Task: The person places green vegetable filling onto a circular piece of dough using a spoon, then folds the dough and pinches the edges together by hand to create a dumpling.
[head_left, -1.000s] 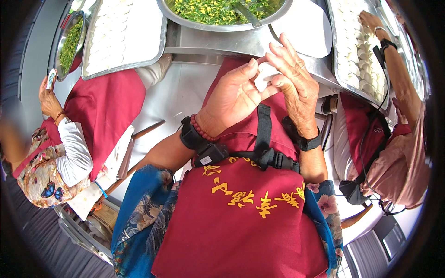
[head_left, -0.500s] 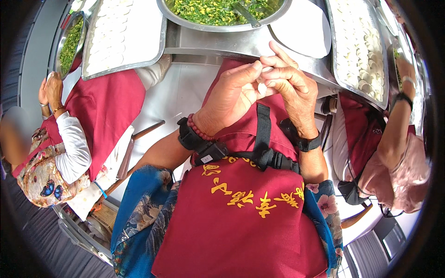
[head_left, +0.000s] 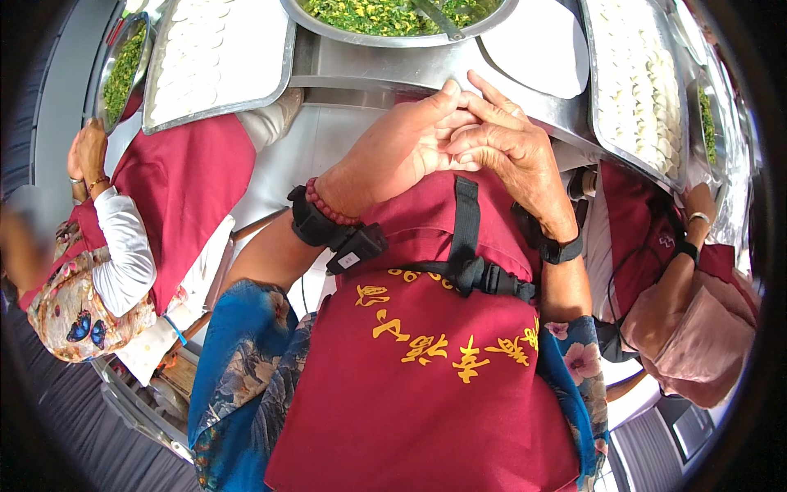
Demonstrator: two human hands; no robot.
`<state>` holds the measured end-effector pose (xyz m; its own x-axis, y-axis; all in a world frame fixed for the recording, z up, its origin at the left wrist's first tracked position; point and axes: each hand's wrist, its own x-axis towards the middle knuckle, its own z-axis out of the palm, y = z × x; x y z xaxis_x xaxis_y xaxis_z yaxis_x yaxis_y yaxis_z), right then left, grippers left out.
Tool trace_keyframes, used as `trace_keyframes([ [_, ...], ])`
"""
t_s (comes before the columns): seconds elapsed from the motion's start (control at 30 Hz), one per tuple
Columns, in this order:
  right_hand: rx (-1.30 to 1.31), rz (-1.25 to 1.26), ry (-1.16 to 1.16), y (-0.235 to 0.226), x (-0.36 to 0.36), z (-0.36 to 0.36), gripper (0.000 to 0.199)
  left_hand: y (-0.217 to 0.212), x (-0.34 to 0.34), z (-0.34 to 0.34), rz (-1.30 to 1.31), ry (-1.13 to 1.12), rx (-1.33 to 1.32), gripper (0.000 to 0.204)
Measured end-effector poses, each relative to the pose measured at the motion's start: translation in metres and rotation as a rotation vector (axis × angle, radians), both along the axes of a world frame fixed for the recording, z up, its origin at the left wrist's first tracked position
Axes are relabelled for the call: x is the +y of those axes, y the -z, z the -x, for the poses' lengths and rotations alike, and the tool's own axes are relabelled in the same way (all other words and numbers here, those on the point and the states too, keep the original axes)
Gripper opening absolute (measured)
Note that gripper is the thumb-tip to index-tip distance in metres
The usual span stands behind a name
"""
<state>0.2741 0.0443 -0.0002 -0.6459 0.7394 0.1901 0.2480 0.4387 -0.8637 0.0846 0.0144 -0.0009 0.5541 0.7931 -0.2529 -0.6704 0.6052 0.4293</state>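
My left hand (head_left: 399,152) is turned palm up in front of my red apron (head_left: 410,361), its thumb stretched out and its palm partly in sight. Across its fingers lie the bent fingers of my right hand (head_left: 512,149), thumb and fingertips pressed close together while the index finger points up. Whatever may be between the fingertips is hidden. Closest to both hands is the metal table edge (head_left: 369,90), with a large steel bowl (head_left: 393,39) of chopped green and yellow filling (head_left: 361,15) beyond it. A metal utensil handle (head_left: 441,20) rests over the bowl's rim.
A white rounded board (head_left: 541,49) is right of the bowl. Metal trays with rows of white dumplings stand left (head_left: 217,107) and right (head_left: 605,135). Co-workers in red aprons sit on both sides, one's hands (head_left: 90,152) left, another's hand (head_left: 699,201) right. A smaller bowl (head_left: 147,49) holds green filling.
My hands have shifted slightly left, and my left palm has opened out. The small white piece seen between my fingers no longer shows. The right co-worker's hand has drawn back from the small bowl.
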Motion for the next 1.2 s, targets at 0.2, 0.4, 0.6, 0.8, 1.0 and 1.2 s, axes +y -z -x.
trace_keyframes([
  [0.2,-0.019,0.046,-0.066,0.013,0.004,-0.006,0.006,-0.003,0.007,0.004,-0.079,0.102,0.045,0.054],
  [0.4,-0.186,-0.116,-0.155,-0.011,0.004,-0.004,0.008,0.009,0.011,0.004,-0.127,0.149,0.029,0.055],
  [0.6,-0.072,0.138,-0.12,-0.009,0.006,-0.007,0.013,0.005,0.016,-0.006,-0.152,0.163,-0.008,0.054],
  [0.8,0.092,0.286,0.145,-0.019,-0.001,-0.016,0.019,0.003,0.017,-0.006,0.083,0.099,-0.042,0.058],
  [1.0,0.257,0.245,0.149,-0.011,0.008,-0.026,0.013,-0.003,0.031,-0.013,0.064,0.132,-0.053,0.071],
  [1.2,0.274,0.506,0.216,-0.041,0.041,-0.051,0.014,-0.008,0.045,-0.024,0.057,0.121,0.094,0.078],
])
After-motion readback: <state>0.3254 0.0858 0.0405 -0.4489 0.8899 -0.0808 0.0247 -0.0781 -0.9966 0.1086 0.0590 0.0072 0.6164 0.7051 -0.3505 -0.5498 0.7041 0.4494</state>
